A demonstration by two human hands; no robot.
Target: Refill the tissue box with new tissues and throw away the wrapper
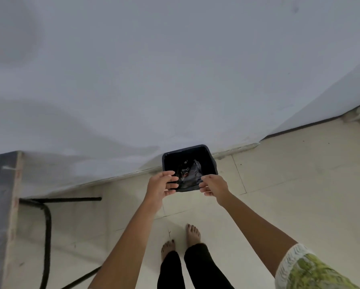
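A black square trash bin (208,157) stands on the floor against the white wall, with some dark litter inside. Over its near edge hangs a clear, crinkled plastic wrapper (188,183), stretched between my two hands. My left hand (160,185) pinches the wrapper's left edge, fingers pointing right. My right hand (213,184) grips its right edge, fingers pointing left. The tissue box is not in view.
A white wall (175,80) fills the upper view and meets pale floor tiles (289,184). At the left is a table edge (14,205) with black metal legs (47,226). My bare feet (192,234) stand just short of the bin.
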